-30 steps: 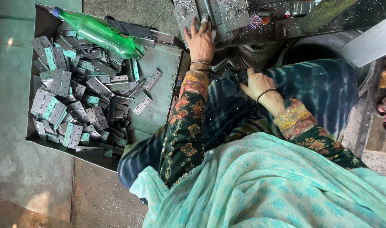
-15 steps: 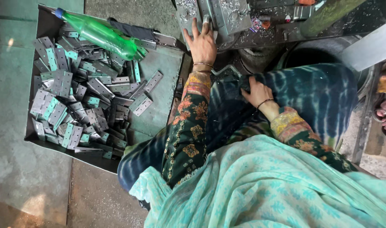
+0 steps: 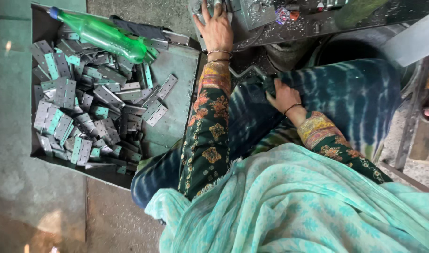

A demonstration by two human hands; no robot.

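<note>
I see my left hand [image 3: 218, 29] spread flat on the far machine bed [image 3: 270, 21]; right hand [image 3: 282, 96] curled in my lap — contents unclear. Hinges [image 3: 83, 112] look stiff, light — grip by edges.

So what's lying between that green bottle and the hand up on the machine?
In the head view, between the green bottle and the left hand lie a dark cloth, loose hinges and the tray's rim.

Dull grey metal hinges [image 3: 88, 117] are filling a matt steel tray [image 3: 177, 117]; a glossy green plastic bottle [image 3: 106, 35] is gleaming; thin teal cloth [image 3: 294, 206] is draping softly.
</note>
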